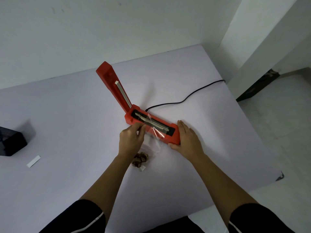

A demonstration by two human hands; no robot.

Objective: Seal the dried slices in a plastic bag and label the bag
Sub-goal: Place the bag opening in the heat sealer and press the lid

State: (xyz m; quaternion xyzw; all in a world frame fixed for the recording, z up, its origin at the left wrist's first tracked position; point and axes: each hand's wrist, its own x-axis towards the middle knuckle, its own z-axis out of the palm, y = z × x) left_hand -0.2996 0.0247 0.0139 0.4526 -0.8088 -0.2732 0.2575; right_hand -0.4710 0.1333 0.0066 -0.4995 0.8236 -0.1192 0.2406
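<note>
A red heat sealer (134, 117) sits mid-table with its lid arm (113, 84) raised. A clear plastic bag (154, 137) lies with its open end across the sealing strip. Brown dried slices (140, 159) sit in the bag's bottom, near me. My left hand (131, 140) pinches the bag's left edge beside the sealer. My right hand (186, 138) rests against the sealer's near right end, fingers straight along its side and thumb at its front corner. A white label strip (33, 161) lies at the left of the table.
The white table (210, 148) ends at the right, with tiled floor beyond. A black power cord (185, 98) runs from the sealer to the table's far right edge. A black box (11, 143) stands at the left edge. White walls rise behind.
</note>
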